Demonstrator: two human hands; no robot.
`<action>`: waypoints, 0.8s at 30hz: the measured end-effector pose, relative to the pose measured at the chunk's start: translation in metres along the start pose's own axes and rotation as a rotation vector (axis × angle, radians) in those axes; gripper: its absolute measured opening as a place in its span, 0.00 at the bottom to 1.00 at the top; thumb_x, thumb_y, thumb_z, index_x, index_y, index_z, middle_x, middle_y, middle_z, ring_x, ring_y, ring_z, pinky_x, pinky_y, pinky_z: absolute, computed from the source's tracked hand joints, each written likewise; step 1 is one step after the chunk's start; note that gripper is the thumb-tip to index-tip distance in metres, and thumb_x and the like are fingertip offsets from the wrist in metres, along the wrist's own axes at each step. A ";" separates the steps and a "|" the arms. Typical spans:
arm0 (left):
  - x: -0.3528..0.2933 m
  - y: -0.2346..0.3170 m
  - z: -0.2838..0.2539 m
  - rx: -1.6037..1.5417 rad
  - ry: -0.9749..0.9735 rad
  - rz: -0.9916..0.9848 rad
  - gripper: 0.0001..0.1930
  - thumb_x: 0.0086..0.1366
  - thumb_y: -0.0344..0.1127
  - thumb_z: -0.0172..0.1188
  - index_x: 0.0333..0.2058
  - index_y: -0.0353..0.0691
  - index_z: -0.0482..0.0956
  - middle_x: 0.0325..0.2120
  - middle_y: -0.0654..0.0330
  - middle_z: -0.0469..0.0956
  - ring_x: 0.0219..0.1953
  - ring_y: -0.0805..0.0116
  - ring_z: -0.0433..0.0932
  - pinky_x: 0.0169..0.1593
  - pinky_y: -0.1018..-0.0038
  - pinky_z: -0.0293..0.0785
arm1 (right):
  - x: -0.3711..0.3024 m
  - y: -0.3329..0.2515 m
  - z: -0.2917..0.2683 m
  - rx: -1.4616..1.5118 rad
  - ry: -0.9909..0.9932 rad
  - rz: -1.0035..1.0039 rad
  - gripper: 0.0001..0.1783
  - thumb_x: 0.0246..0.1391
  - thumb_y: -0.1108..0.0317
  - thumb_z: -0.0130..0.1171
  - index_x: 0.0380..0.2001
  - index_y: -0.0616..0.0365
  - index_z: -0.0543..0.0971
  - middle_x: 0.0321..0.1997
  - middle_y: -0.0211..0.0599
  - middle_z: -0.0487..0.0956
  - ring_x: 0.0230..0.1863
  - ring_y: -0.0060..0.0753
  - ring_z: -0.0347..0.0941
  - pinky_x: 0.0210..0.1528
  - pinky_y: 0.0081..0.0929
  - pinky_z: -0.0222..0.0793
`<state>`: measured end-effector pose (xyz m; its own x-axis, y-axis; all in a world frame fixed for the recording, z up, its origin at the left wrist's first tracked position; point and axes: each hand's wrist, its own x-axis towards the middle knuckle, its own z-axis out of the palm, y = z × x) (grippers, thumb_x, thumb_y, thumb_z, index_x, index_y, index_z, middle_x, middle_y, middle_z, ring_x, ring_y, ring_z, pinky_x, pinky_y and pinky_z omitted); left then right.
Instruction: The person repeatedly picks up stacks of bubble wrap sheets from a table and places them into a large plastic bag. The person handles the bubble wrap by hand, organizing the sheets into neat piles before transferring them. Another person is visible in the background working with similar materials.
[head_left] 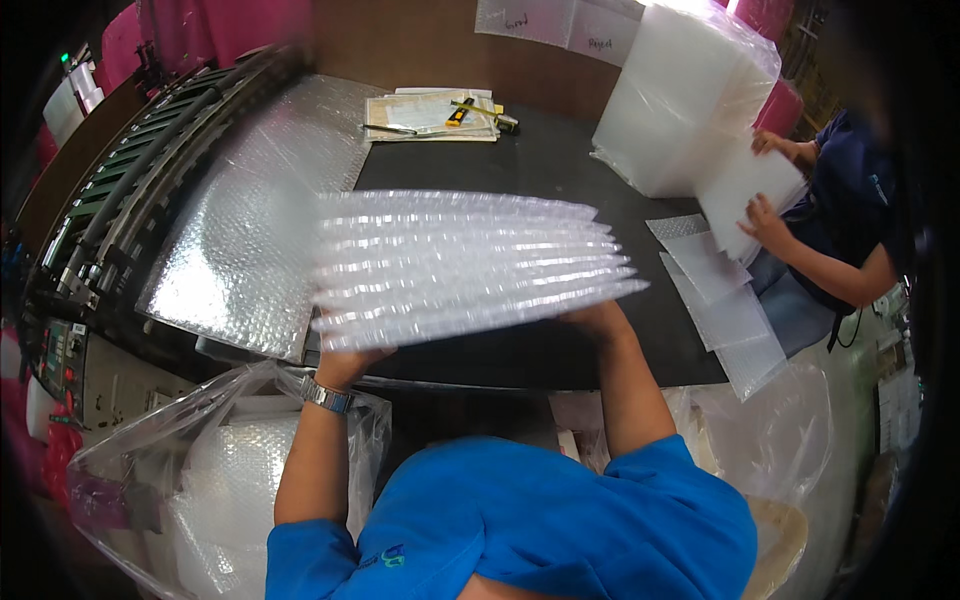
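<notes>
As the head view shows, the person's two hands are well apart, both clamped on one bundle of clear bubble wrap [465, 268], which is at the centre, raised over the black table [540, 165] and blurred in places. The left hand [352, 364], with a metal watch [326, 395] on its wrist, holds the bundle at 8 o'clock; the right hand [597, 319] holds its lower edge at 4 o'clock. Most of the fingers are hidden by the wrap.

Toward 10 o'clock a large bubble sheet [255, 215] lies beside a machine with rollers [115, 205]. Near 12 o'clock, papers [412, 112] carry a yellow knife [459, 112]. Between 1 and 2 o'clock stands a tall plastic-wrapped stack [675, 105]. Near 3 o'clock, a co-worker [850, 205] has both hands on pale sheets [740, 195], with loose sheets [752, 335] overlapping just below. At 8 o'clock, a clear bag [130, 455] contains more bubble wrap.
</notes>
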<state>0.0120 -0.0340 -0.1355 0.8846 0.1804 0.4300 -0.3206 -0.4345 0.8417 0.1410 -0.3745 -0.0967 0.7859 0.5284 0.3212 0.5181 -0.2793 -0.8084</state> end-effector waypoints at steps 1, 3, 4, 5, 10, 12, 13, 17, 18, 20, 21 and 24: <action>0.004 0.032 -0.002 -0.152 0.007 -0.093 0.32 0.40 0.52 0.70 0.39 0.35 0.73 0.37 0.56 0.74 0.41 0.65 0.73 0.44 0.68 0.69 | 0.002 -0.025 0.004 0.485 0.053 0.201 0.40 0.29 0.68 0.70 0.50 0.62 0.65 0.48 0.37 0.69 0.51 0.34 0.63 0.55 0.32 0.59; 0.012 0.036 -0.004 -0.060 -0.031 -0.152 0.28 0.41 0.53 0.68 0.33 0.35 0.75 0.30 0.58 0.76 0.35 0.65 0.74 0.40 0.69 0.70 | 0.005 -0.025 0.003 0.555 0.087 0.183 0.43 0.23 0.70 0.72 0.49 0.62 0.65 0.46 0.37 0.70 0.49 0.34 0.64 0.51 0.31 0.61; 0.015 0.041 -0.004 -0.062 -0.060 -0.230 0.28 0.40 0.53 0.68 0.32 0.35 0.75 0.29 0.58 0.76 0.34 0.65 0.75 0.39 0.69 0.70 | 0.006 -0.025 0.006 0.558 0.102 0.159 0.43 0.24 0.70 0.72 0.49 0.62 0.65 0.46 0.37 0.70 0.48 0.34 0.64 0.51 0.31 0.61; 0.017 0.043 -0.004 -0.063 -0.090 -0.307 0.28 0.40 0.54 0.68 0.31 0.35 0.76 0.28 0.59 0.76 0.33 0.66 0.75 0.38 0.70 0.70 | 0.007 -0.024 0.008 0.561 0.119 0.134 0.42 0.24 0.71 0.72 0.49 0.62 0.65 0.46 0.37 0.70 0.48 0.33 0.64 0.51 0.30 0.61; 0.019 0.014 -0.007 0.076 -0.076 -0.059 0.23 0.42 0.48 0.67 0.31 0.35 0.75 0.27 0.60 0.76 0.31 0.67 0.74 0.36 0.71 0.70 | 0.010 -0.025 0.006 0.580 0.068 0.029 0.43 0.25 0.70 0.71 0.51 0.62 0.64 0.47 0.36 0.69 0.51 0.33 0.62 0.52 0.31 0.59; 0.018 0.013 -0.004 0.011 -0.034 -0.065 0.23 0.43 0.46 0.67 0.33 0.34 0.74 0.28 0.59 0.75 0.31 0.67 0.73 0.36 0.72 0.70 | 0.009 -0.024 0.005 0.609 0.041 0.075 0.43 0.26 0.70 0.71 0.51 0.62 0.63 0.48 0.36 0.69 0.51 0.32 0.62 0.52 0.31 0.59; 0.017 0.014 0.001 -0.083 0.025 -0.092 0.24 0.43 0.44 0.67 0.35 0.34 0.73 0.29 0.59 0.75 0.31 0.66 0.73 0.37 0.71 0.70 | 0.008 -0.024 0.006 0.612 0.024 0.139 0.43 0.27 0.70 0.71 0.51 0.62 0.63 0.48 0.36 0.69 0.51 0.32 0.62 0.52 0.31 0.59; 0.011 0.022 0.012 -0.153 0.015 -0.108 0.35 0.43 0.43 0.67 0.46 0.31 0.63 0.38 0.54 0.72 0.37 0.64 0.72 0.40 0.71 0.69 | 0.008 -0.018 0.018 0.616 0.074 0.095 0.40 0.29 0.71 0.69 0.51 0.62 0.64 0.47 0.36 0.70 0.50 0.32 0.64 0.51 0.31 0.60; 0.012 0.028 0.014 -0.157 0.108 -0.082 0.38 0.43 0.43 0.68 0.49 0.31 0.60 0.41 0.52 0.69 0.40 0.63 0.70 0.43 0.70 0.67 | 0.010 -0.024 0.019 0.576 0.099 0.139 0.39 0.29 0.71 0.69 0.50 0.61 0.65 0.46 0.35 0.71 0.49 0.32 0.64 0.51 0.31 0.61; 0.017 0.045 0.016 -0.161 0.295 -0.027 0.45 0.43 0.45 0.68 0.54 0.31 0.53 0.48 0.48 0.64 0.48 0.60 0.66 0.50 0.68 0.64 | 0.014 -0.049 0.014 0.498 0.147 0.222 0.37 0.30 0.71 0.68 0.48 0.60 0.66 0.45 0.34 0.72 0.48 0.31 0.65 0.50 0.30 0.62; 0.018 0.051 0.009 0.023 0.386 0.057 0.49 0.42 0.49 0.68 0.56 0.32 0.50 0.51 0.47 0.58 0.53 0.57 0.60 0.54 0.65 0.58 | 0.017 -0.061 0.007 0.432 0.157 0.168 0.35 0.30 0.70 0.68 0.47 0.60 0.67 0.43 0.35 0.73 0.47 0.32 0.67 0.49 0.30 0.63; 0.030 0.095 -0.009 0.320 0.476 0.439 0.59 0.37 0.61 0.67 0.59 0.35 0.43 0.58 0.44 0.47 0.61 0.51 0.46 0.62 0.58 0.41 | 0.033 -0.100 -0.024 0.145 0.153 -0.029 0.32 0.30 0.67 0.68 0.44 0.58 0.69 0.39 0.38 0.75 0.43 0.36 0.70 0.45 0.30 0.65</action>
<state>0.0048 -0.0617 -0.0397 0.4306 0.2630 0.8634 -0.4331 -0.7790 0.4534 0.1237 -0.3484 0.0068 0.8192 0.4037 0.4073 0.4958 -0.1415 -0.8569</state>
